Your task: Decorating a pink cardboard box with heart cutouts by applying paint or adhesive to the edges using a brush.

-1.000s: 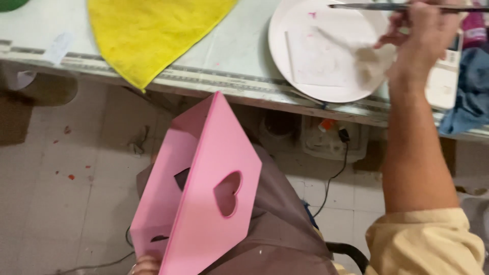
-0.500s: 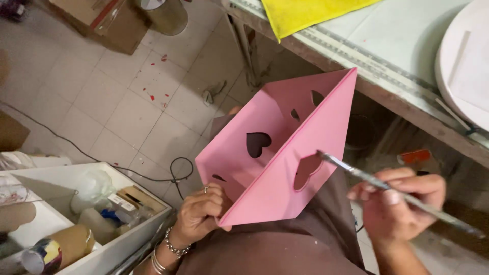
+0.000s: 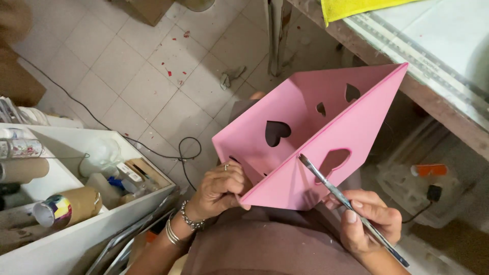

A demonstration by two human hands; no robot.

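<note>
1. While the left hand clamps the near corner of the pink, angular wooden piece with heart-shaped cut-outs, fingers pressed together over its lower edge, the piece sits tilted above the lap, clear of the table edge at upper right.
2. Pinched between the thumb and fingers of the right hand, the thin, metal-handled paintbrush points up and left, its bristle tip touching the inner crease where two pink panels meet.
3. Judging by this, the step in hand is brushing along that inner seam; the next stroke likely calls for a steady grip from the left hand and a light drag of the tip along the crease, keeping away from the heart openings.
4. Room to move: the tiled floor lies open beyond the piece, while the white shelf unit crowds the left elbow and the table edge limits any swing up and right.
</note>
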